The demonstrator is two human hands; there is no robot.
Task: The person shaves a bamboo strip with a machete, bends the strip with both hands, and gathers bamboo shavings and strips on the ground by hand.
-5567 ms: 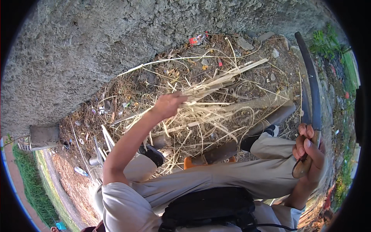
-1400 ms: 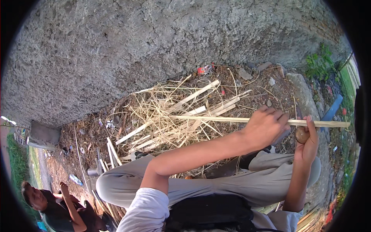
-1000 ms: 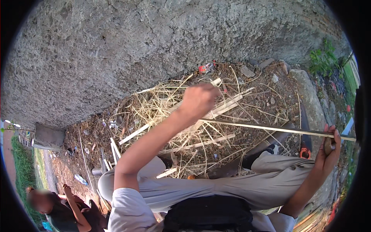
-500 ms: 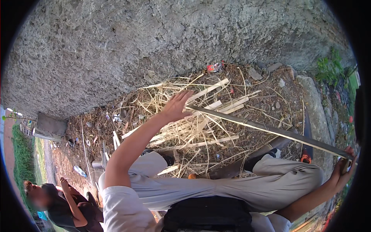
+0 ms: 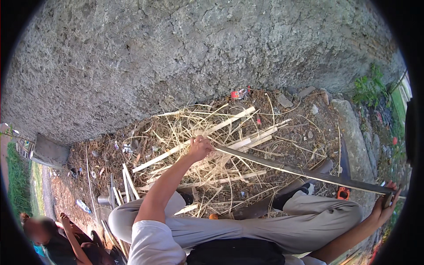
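Observation:
A long split-bamboo strip (image 5: pixel 282 166), dark on its outer face and pale along its edge, slants across in front of my knees. Its far-left end is in the closed fingers of my left hand (image 5: pixel 200 148), above a heap of pale shavings (image 5: pixel 221 161). At the far right my right hand (image 5: pixel 386 204) is closed around the strip's other end. A small dark brown piece shows between the right fingers and the strip; I cannot tell what it is.
A rough grey wall (image 5: pixel 198 57) rises beyond the shavings. Pale slats (image 5: pixel 238 120) lie across the heap. An orange-handled tool (image 5: pixel 343 193) lies by my right knee, near a stone edge (image 5: pixel 352 132). Another person (image 5: pixel 62 240) sits at the lower left.
My left hand was spread beside the strip's end; now its fingers have closed on it. The view has shifted slightly. My right hand stays at the strip's other end.

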